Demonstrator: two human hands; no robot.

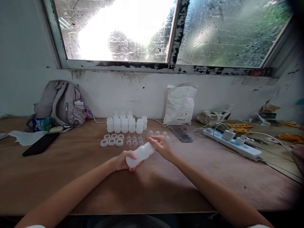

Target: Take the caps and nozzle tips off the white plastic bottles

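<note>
A translucent white baby bottle (139, 155) lies tilted between my hands, its top end toward the upper right. My left hand (125, 161) is wrapped round the bottle's base. At the other end my right hand (161, 146) grips the collar and top, and its fingers hide part of them. Just beyond stand several white bottle bodies (124, 125) in rows, some at the back with clear tops. In front of these lie several collar rings (112, 141) and clear nipples (134, 141). Clear domed caps (157, 133) sit behind my right hand.
A grey backpack (63, 103) leans on the wall at left, with a black phone (41, 144) before it. A white plastic bag (180, 105) stands at the back. On the right lie a power strip (234, 143) with cables and yellow items (239, 127). Another person's hand (298, 152) shows at far right.
</note>
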